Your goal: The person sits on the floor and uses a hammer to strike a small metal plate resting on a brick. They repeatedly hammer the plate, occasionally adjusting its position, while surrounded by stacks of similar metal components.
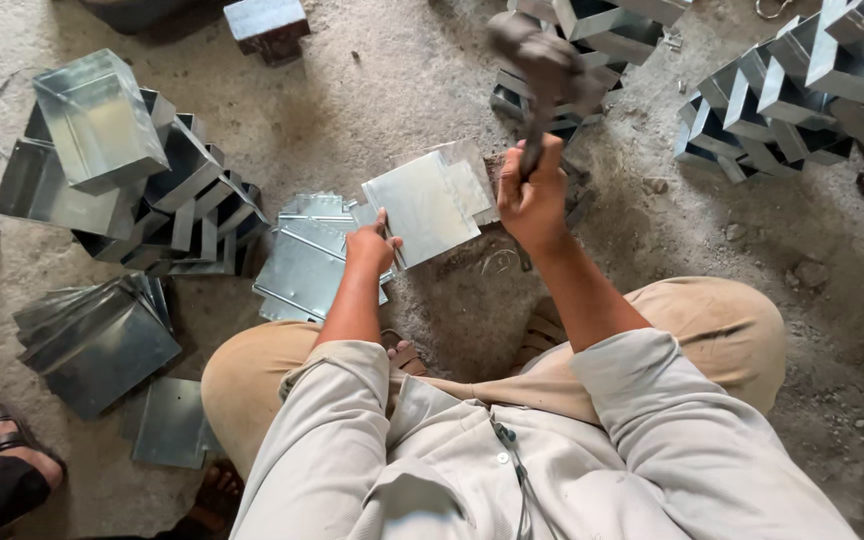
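Head view — the left hand (369,246) is pinching the edge of a flat metal sheet (422,207) lying on the concrete floor (372,90); the right hand (532,195) is gripping a raised hammer (542,70) above it, beside 1 stack of cut sheets (302,262).

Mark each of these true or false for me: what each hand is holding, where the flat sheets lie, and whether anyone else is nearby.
1. The right hand grips a raised hammer. True.
2. The left hand is empty and rests on the knee. False: its fingers hold the edge of a flat metal sheet on the ground.
3. A stack of flat sheets lies just left of the held sheet. True.
4. The folded metal boxes are all in one pile. False: other piles lie at upper right and upper centre.
5. Another person's sandalled foot shows at lower left. True.
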